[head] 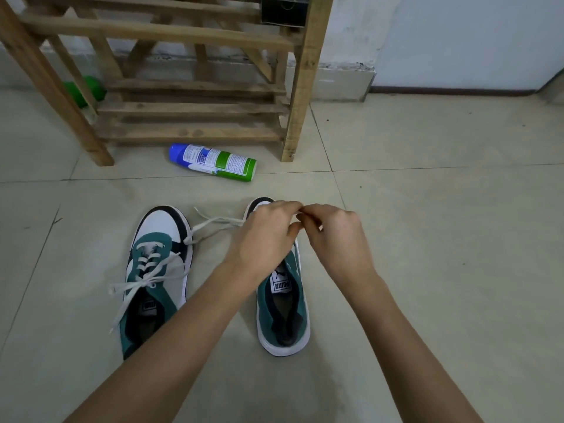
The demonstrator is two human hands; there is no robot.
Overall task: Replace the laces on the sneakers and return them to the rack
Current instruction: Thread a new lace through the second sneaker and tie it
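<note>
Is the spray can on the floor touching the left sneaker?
Apart. The head view shows a strip of bare floor between the spray can and the left sneaker toe.

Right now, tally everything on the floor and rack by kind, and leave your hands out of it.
Sneakers: 2
Laces: 2
Spray can: 1
Wooden rack: 1
Black box: 1
Green object behind the rack, partly hidden: 1
Total: 8

Left sneaker [158, 270] beside right sneaker [285, 319]; spray can [213, 162] (toppled) before the rack [195, 109] behind.
</note>
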